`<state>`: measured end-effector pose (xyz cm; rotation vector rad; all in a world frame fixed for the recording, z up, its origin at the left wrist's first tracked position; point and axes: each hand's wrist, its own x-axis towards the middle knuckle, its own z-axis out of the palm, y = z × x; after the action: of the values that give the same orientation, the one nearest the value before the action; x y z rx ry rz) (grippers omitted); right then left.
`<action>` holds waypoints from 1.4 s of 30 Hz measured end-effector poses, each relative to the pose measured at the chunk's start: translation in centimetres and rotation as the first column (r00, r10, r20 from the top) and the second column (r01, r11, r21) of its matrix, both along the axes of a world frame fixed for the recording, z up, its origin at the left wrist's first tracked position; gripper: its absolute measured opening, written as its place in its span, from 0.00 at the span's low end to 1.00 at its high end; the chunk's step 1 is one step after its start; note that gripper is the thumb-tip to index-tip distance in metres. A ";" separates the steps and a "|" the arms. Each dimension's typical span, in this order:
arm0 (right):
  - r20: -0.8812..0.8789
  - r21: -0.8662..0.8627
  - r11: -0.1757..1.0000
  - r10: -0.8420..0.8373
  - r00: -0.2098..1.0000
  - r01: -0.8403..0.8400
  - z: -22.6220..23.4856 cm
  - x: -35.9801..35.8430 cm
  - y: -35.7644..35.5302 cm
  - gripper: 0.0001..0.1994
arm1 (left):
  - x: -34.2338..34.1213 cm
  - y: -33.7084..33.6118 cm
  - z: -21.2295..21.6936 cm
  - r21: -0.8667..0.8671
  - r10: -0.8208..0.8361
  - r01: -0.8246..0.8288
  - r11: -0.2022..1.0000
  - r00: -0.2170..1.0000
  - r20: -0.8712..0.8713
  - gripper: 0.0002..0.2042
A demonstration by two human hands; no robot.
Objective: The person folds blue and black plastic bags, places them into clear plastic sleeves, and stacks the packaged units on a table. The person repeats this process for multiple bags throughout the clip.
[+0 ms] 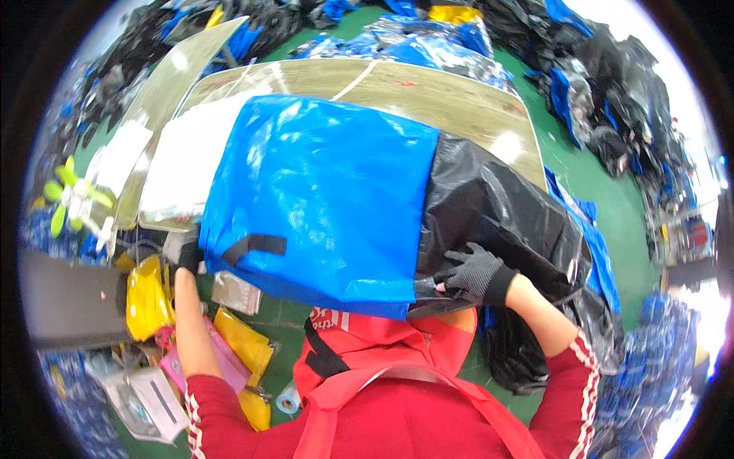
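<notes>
A large bag of shiny sheet material, with a blue part (329, 191) and a black part (497, 195), lies across the table in front of me. A short black strap (254, 246) is on the blue part near its lower left corner. My right hand (478, 274), in a grey dotted glove with a black cuff, rests on the black part beside the seam, its fingers spread. At the left edge of the blue part is my left hand (188, 251), in a dark glove; its fingers are mostly hidden.
The table (459, 96) has a glossy tan top with white sheets (180, 172) at its left. A green-bladed fan (73, 195) stands far left. Yellow pouches (149, 298) lie low left. Blue and black bags are heaped beyond the table, and blue stacks (650, 359) rise at the right.
</notes>
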<state>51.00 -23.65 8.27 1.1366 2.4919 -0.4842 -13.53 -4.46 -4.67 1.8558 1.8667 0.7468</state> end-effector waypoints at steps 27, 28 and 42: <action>-0.900 0.024 0.173 -0.425 0.096 0.985 9.5 17.6 -6.7 0.18 | 49.9 -4.6 6.7 0.034 -0.794 0.975 0.220 0.199 -0.574 0.33; -0.871 0.212 -0.007 -0.455 0.185 0.977 8.6 20.1 -8.7 0.18 | 50.3 -4.2 7.2 0.011 -0.810 0.976 0.217 0.186 -0.556 0.31; -0.675 -0.389 -0.203 -0.601 -0.428 0.899 1.2 30.7 -5.0 0.10 | 64.2 -8.7 7.0 0.095 -0.853 0.991 -0.090 -0.027 -0.521 0.38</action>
<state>81.73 -28.64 9.42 3.8242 1.1035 -0.9468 50.65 -13.18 2.30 2.9914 -0.1746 0.2720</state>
